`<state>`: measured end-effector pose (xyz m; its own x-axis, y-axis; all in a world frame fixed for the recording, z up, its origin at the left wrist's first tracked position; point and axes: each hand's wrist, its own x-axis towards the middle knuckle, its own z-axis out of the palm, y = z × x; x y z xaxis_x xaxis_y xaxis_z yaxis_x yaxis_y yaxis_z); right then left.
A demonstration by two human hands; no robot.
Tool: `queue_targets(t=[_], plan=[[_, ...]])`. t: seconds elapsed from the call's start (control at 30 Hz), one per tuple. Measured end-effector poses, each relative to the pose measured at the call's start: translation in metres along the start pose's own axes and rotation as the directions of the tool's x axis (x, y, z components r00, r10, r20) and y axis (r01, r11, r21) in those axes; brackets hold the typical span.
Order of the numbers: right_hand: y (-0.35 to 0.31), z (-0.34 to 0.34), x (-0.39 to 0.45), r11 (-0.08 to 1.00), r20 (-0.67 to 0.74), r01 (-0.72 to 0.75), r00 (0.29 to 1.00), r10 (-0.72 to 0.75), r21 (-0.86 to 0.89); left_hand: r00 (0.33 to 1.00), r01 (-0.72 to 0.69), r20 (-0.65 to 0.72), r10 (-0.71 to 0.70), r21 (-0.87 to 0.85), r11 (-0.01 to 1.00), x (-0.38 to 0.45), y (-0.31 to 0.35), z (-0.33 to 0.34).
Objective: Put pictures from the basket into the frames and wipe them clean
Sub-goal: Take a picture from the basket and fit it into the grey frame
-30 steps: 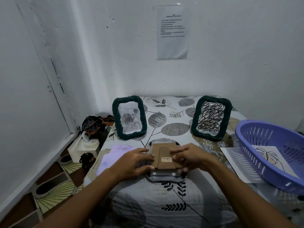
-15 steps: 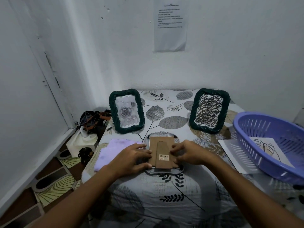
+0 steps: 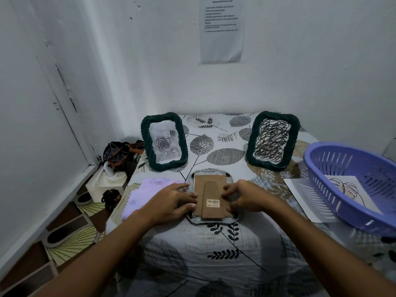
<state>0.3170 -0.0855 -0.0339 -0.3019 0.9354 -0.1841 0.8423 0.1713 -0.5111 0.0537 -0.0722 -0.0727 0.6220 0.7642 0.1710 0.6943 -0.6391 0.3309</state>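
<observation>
I've got the frame point(image 3: 211, 195) face down at mid-table, brown backing up. My left hand point(image 3: 171, 200) presses its left edge with fingers spread flat; my right hand point(image 3: 246, 198) pinches its right edge. One picture point(image 3: 351, 192) lies in the basket point(image 3: 321, 168).

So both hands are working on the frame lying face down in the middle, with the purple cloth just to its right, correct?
Not quite. The head view shows the purple cloth to the left of the face-down frame, partly under the left hand. The rest holds: the left hand and the right hand are both on that frame in the middle of the table.
</observation>
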Motion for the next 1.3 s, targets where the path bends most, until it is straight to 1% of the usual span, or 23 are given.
queue_targets(t=[0.07,0.13,0.2,0.27,0.37,0.4,0.47,0.53,0.63,0.8,0.9,1.07,1.13,1.3], plan=[[-0.001,-0.002,0.000,1.000,0.004,0.010,1.000,-0.010,-0.009,1.000,0.021,0.019,-0.021,-0.028,0.999,0.003,-0.001,-0.002],[-0.002,-0.007,0.001,0.999,-0.007,0.038,0.999,-0.038,-0.007,1.000,0.026,-0.002,-0.026,-0.083,0.996,0.006,-0.001,-0.007],[-0.001,-0.014,0.004,0.997,-0.049,0.075,0.996,-0.073,0.033,0.995,0.007,-0.094,-0.021,-0.143,0.990,0.013,-0.001,-0.012],[0.004,-0.020,0.011,0.992,-0.134,0.088,0.988,-0.075,0.095,0.984,0.030,-0.167,-0.060,-0.175,0.984,0.021,-0.004,-0.018],[0.014,-0.025,0.026,0.989,-0.274,0.075,0.961,-0.037,0.131,0.964,0.085,-0.236,-0.121,-0.157,0.984,0.038,-0.014,-0.024],[0.017,-0.026,0.032,0.990,-0.304,0.067,0.952,-0.025,0.127,0.961,0.099,-0.243,-0.130,-0.137,0.986,0.044,-0.018,-0.025],[0.020,-0.029,0.043,0.993,-0.320,0.050,0.947,-0.013,0.108,0.964,0.115,-0.227,-0.136,-0.101,0.988,0.058,-0.025,-0.027],[0.022,-0.030,0.054,0.996,-0.295,0.043,0.955,-0.020,0.073,0.973,0.126,-0.186,-0.136,-0.060,0.990,0.069,-0.032,-0.028],[0.024,-0.032,0.066,0.999,-0.229,0.028,0.973,-0.023,0.021,0.990,0.093,-0.105,-0.093,-0.007,0.996,0.082,-0.042,-0.023],[0.030,-0.039,0.079,0.999,-0.135,0.030,0.990,-0.026,0.024,0.998,0.055,-0.023,-0.054,0.033,0.998,0.095,-0.052,-0.022],[0.033,-0.043,0.086,0.999,-0.099,0.039,0.994,-0.036,0.036,1.000,0.020,0.007,-0.020,0.015,1.000,0.102,-0.056,-0.025],[0.037,-0.047,0.096,0.999,-0.026,0.046,0.999,-0.045,0.025,0.998,-0.020,0.067,0.016,0.065,0.998,0.110,-0.056,-0.028],[0.038,-0.048,0.097,0.998,-0.014,0.055,0.998,-0.055,0.031,0.996,-0.026,0.088,0.021,0.057,0.998,0.111,-0.057,-0.029],[0.040,-0.047,0.097,0.995,-0.016,0.083,0.996,-0.082,0.056,0.997,-0.033,0.067,0.032,0.017,0.999,0.110,-0.060,-0.026]])
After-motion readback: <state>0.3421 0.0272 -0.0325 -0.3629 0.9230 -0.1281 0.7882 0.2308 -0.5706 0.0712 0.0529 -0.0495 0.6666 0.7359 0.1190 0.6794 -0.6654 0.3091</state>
